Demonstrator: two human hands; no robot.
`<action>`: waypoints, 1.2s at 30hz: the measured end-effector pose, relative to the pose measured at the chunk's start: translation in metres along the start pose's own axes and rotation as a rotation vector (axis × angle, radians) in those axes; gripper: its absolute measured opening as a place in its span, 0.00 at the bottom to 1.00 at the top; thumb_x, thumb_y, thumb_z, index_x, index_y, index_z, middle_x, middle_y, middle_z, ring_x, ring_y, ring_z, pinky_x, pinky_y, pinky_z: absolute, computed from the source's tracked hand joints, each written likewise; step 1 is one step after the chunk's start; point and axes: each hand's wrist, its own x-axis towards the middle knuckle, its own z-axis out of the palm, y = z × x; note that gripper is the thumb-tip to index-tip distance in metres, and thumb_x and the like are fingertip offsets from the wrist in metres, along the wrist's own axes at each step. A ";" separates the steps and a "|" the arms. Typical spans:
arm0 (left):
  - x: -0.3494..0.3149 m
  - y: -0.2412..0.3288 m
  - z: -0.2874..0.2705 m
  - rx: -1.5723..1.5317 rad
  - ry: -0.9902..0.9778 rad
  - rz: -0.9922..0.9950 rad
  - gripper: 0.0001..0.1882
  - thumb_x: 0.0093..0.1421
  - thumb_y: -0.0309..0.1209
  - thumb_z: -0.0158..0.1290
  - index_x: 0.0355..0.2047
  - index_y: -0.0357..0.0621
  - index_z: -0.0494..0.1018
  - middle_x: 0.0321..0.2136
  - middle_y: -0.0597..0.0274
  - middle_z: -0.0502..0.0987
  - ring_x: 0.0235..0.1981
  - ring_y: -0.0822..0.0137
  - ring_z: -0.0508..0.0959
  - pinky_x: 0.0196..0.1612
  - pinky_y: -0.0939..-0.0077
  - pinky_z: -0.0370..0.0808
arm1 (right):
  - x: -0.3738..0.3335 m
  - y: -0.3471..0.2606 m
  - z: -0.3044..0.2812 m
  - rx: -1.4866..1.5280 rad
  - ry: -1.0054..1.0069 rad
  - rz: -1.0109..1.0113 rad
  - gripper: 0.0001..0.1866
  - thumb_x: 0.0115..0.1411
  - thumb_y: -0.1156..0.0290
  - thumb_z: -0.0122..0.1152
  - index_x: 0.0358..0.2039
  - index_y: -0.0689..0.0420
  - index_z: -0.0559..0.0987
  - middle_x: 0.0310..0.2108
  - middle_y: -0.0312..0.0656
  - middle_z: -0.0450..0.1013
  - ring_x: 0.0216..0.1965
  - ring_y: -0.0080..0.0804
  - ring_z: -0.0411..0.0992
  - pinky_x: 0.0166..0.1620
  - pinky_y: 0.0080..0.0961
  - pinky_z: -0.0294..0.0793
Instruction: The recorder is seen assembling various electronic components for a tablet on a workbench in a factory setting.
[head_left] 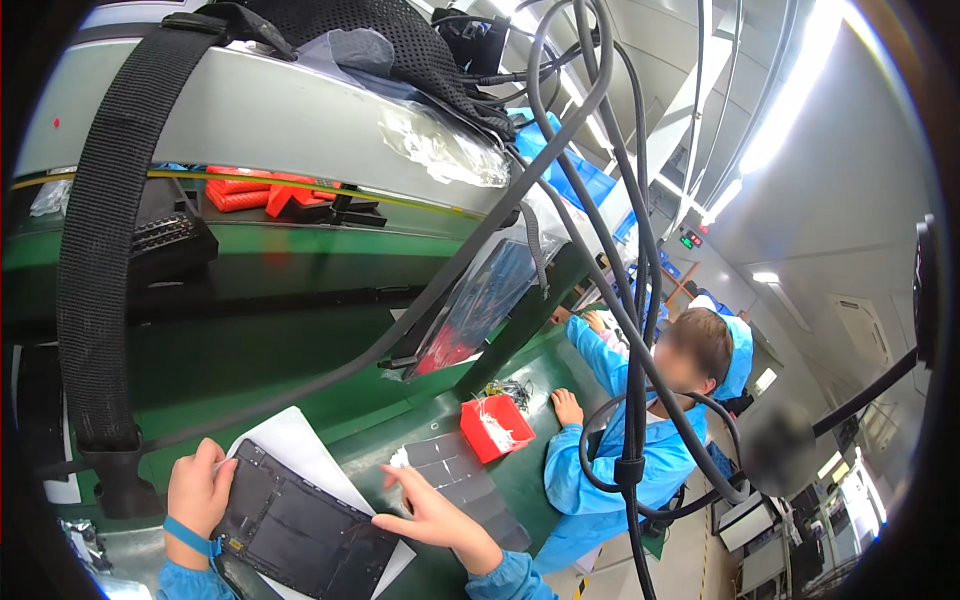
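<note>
A black tablet housing [305, 525], its inner side up, lies tilted over white sheets [290, 440] at the near left of the bench. My left hand [198, 492] grips its left edge, thumb on top, with a blue strap around the wrist. My right hand [438, 512] is at the far right corner of the housing. Its thumb reaches the edge, apart from the extended index finger; whether the thumb touches cannot be told. By those fingertips is a small white piece [400, 457], beside a grey sheet with several marked-off sections [465, 480].
A red bin [497, 428] with white strips stands beyond the grey sheet, near a tangle of small parts [508, 392]. A co-worker in blue [640, 450] sits at the right. Thick black cables [630, 300] and a strap [95, 260] hang across the view. A shelf [300, 125] spans above the green bench.
</note>
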 end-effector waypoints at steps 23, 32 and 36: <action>-0.003 -0.090 0.029 -1.259 -0.061 -0.497 0.05 0.62 0.26 0.57 0.31 0.42 0.72 0.26 0.67 0.76 0.26 0.78 0.74 0.32 0.82 0.72 | 0.007 0.031 0.043 0.863 -0.181 0.297 0.12 0.60 0.71 0.62 0.43 0.61 0.81 0.36 0.33 0.79 0.36 0.19 0.74 0.39 0.19 0.72; -0.006 -0.133 0.045 -0.847 0.225 -0.423 0.04 0.64 0.27 0.55 0.32 0.43 0.72 0.23 0.73 0.73 0.24 0.82 0.69 0.29 0.83 0.66 | -0.003 0.010 0.050 1.011 -0.125 0.465 0.14 0.61 0.74 0.59 0.47 0.59 0.81 0.38 0.32 0.79 0.36 0.19 0.76 0.39 0.18 0.75; 0.000 -0.127 0.053 -0.288 0.586 -0.177 0.05 0.65 0.26 0.55 0.31 0.44 0.71 0.17 0.79 0.67 0.18 0.85 0.61 0.22 0.84 0.56 | 0.000 0.008 0.040 1.070 -0.107 0.518 0.15 0.61 0.74 0.60 0.49 0.62 0.78 0.39 0.38 0.78 0.38 0.25 0.76 0.42 0.23 0.74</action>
